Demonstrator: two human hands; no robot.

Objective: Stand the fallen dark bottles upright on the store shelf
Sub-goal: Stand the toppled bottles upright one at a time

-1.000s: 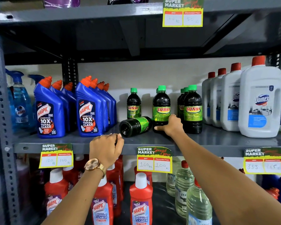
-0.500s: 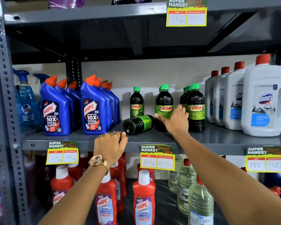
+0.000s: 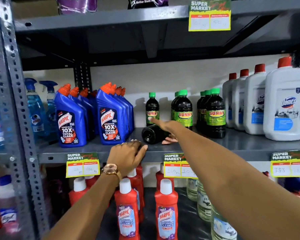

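Note:
One dark bottle point(image 3: 150, 134) with a green label lies on its side on the grey middle shelf point(image 3: 249, 144), its round base facing me. My right hand point(image 3: 166, 126) lies over its body, fingers curled under the near side and the index finger stretched out to the left. Upright dark Sunny bottles with green caps stand behind: a small one point(image 3: 152, 108), a middle group point(image 3: 184, 110) and a right group point(image 3: 215, 115). My left hand point(image 3: 126, 155), with a wristwatch, grips the shelf's front edge just left of the fallen bottle.
Blue Harpic bottles point(image 3: 109, 122) stand close on the left, and large white Domex jugs point(image 3: 284, 104) are on the right. Red Harpic bottles point(image 3: 126, 210) and clear bottles fill the shelf below. Price tags hang on the shelf edges, with another shelf overhead.
My right hand has moved left from the upright middle bottles onto the fallen bottle and closed around it. The view has moved closer. My left hand stays on the shelf edge.

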